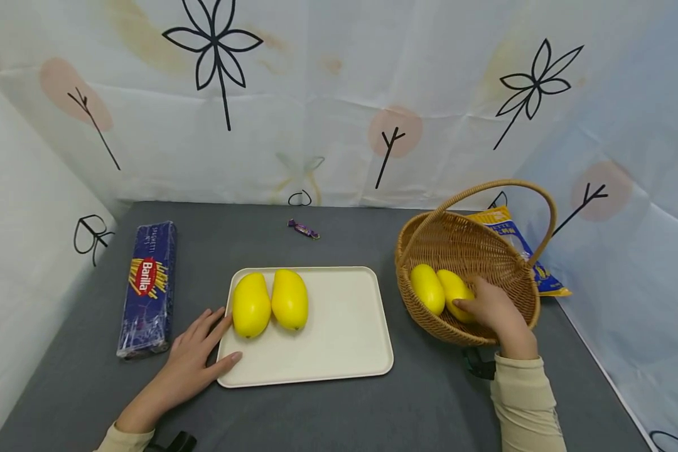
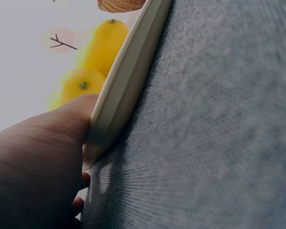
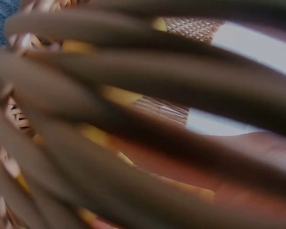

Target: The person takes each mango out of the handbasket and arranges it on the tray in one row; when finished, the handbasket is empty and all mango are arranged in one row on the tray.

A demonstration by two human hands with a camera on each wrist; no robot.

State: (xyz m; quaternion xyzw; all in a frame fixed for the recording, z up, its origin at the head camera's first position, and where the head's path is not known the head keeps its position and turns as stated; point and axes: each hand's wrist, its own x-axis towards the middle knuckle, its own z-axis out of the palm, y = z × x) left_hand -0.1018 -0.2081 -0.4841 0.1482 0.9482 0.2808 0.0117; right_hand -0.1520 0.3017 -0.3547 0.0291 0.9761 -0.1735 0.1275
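Inside the wicker basket (image 1: 429, 233), my right hand (image 1: 493, 306) grips a yellow mango (image 1: 453, 290), thumb on its near side; the other fingers are partly hidden. A second mango (image 1: 427, 289) lies against it in the basket. Blurred wicker strands (image 3: 148, 71) cover most of the right wrist view. Two more mangoes, one at the left (image 1: 251, 306) and one beside it (image 1: 290, 300), rest on the cream tray (image 1: 339, 333). My left hand (image 1: 189, 359) lies at the tray's left edge, fingers spread and thumb over the rim, as the left wrist view also shows.
A blue spaghetti pack (image 1: 147, 292) lies left of the tray. One small purple wrapped candy (image 1: 303, 229) sits behind the tray. Behind the basket leans a blue and yellow bag (image 1: 511, 229). The basket's tall handle (image 1: 500, 183) arches over its opening.
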